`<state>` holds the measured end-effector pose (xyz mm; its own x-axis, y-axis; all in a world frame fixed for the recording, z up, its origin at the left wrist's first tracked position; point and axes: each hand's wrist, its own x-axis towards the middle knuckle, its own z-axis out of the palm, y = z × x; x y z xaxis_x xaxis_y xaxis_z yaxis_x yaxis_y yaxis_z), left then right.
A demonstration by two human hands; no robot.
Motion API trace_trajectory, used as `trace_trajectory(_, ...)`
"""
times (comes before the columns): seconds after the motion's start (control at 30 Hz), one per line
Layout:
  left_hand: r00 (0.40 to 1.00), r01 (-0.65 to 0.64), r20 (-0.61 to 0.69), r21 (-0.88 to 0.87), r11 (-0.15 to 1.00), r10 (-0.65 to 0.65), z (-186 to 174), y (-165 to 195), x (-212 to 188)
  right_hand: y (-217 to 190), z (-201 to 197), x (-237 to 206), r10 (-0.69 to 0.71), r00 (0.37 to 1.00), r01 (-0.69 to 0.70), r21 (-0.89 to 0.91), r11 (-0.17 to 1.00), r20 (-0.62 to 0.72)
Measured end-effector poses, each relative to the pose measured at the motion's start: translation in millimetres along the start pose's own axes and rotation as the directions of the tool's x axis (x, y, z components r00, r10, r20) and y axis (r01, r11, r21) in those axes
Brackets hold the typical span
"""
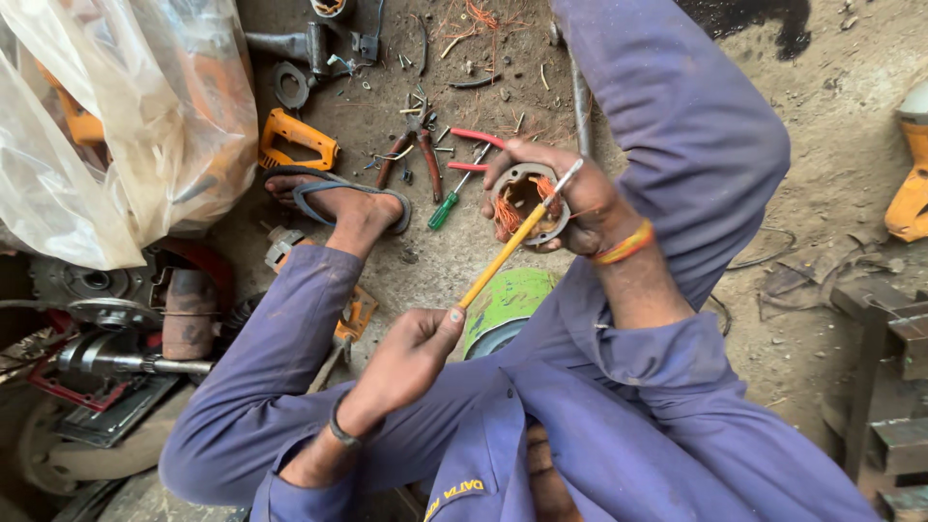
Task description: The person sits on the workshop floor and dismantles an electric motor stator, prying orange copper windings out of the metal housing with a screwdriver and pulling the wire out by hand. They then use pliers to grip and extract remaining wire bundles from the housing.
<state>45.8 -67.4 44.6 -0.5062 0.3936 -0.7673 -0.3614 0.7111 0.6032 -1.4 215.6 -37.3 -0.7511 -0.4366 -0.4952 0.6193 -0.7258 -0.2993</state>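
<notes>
My right hand (583, 208) grips a round metal motor stator (527, 201) with copper-orange windings, holding it above the dirt floor. My left hand (411, 356) is closed on the end of a yellow-handled screwdriver (501, 259), whose shaft slants up and to the right. Its metal tip rests across the stator's rim, by the windings. An orange band circles my right wrist and a dark one my left. Blue sleeves and trouser legs fill the lower part of the view.
Red-handled pliers (425, 155), a green-handled screwdriver (443, 211) and an orange tool housing (298, 140) lie by my sandalled foot (338, 198). A clear plastic bag (116, 116) and machine parts (126, 333) crowd the left. A green can (507, 300) stands below the stator; wooden blocks (884, 387) sit right.
</notes>
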Motion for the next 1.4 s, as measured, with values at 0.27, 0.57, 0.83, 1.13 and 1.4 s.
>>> trace_trajectory(0.27,0.943,-0.259,-0.173,0.147,0.954,0.283,4.1,-21.1,34.6,2.8,-0.5,5.8,0.012,0.999,-0.008,0.103,0.995,-0.035)
trace_trajectory(0.57,0.977,-0.059,0.175,-0.314,0.948,0.119,8.9,-34.4,49.5,11.1,-2.9,7.9,-0.229,0.964,0.238,0.054,0.970,-0.138)
trace_trajectory(0.83,0.994,-0.093,-0.101,-0.701,0.708,0.030,109.0,-11.3,63.6,20.9,-16.1,38.8,-0.578,0.683,0.567,-0.174,0.805,-0.447)
trace_trajectory(1.13,0.857,-0.217,-0.435,0.182,0.959,0.276,64.9,-13.1,47.4,-10.7,11.8,40.2,-0.204,0.940,0.237,0.095,0.967,-0.273)
trace_trajectory(1.4,0.913,-0.284,-0.353,-0.192,0.939,0.204,79.2,-7.4,51.3,-11.7,1.6,40.2,-0.342,0.893,0.399,0.163,0.902,-0.294)
